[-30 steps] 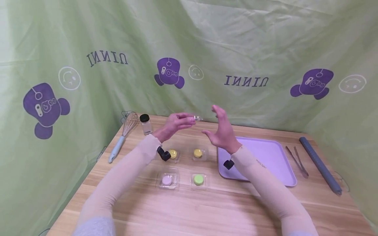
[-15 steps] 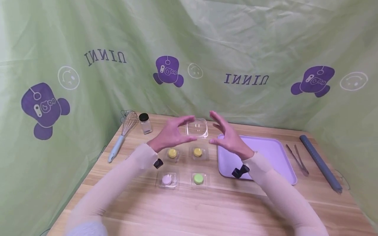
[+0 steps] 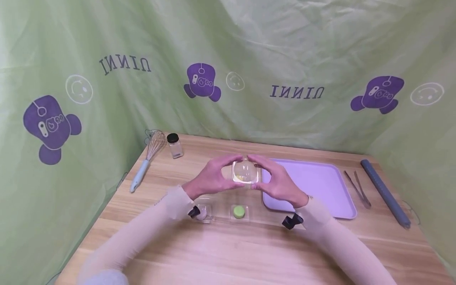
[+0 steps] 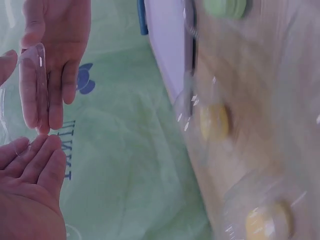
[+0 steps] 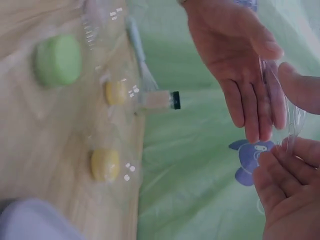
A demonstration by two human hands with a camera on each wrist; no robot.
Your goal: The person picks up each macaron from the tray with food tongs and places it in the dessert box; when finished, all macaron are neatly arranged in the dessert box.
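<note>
In the head view my left hand (image 3: 211,176) and right hand (image 3: 279,182) hold a clear plastic lid (image 3: 245,171) between them above the table, pinching its opposite sides with fingers and thumbs. A green macaron (image 3: 239,211) sits in a clear tray nearer me. Beside it, a pale purple macaron (image 3: 201,213) in another clear tray is partly covered by my left wrist. Two yellow macarons, each in clear plastic, show in the left wrist view, one (image 4: 215,122) farther up and the other (image 4: 270,222) at the bottom; my hands mostly hide them from the head camera.
A purple tray (image 3: 310,186) lies right of my hands, partly under the right one. Beyond it are metal tongs (image 3: 358,190) and a dark blue roll (image 3: 384,192). At the back left are a whisk (image 3: 146,164) and a black-capped jar (image 3: 175,146). A green curtain surrounds the table.
The lid, first held edge-on in the left hand alone, has been turned to face me and brought lower and nearer. My right hand has come in and grips its other side.
</note>
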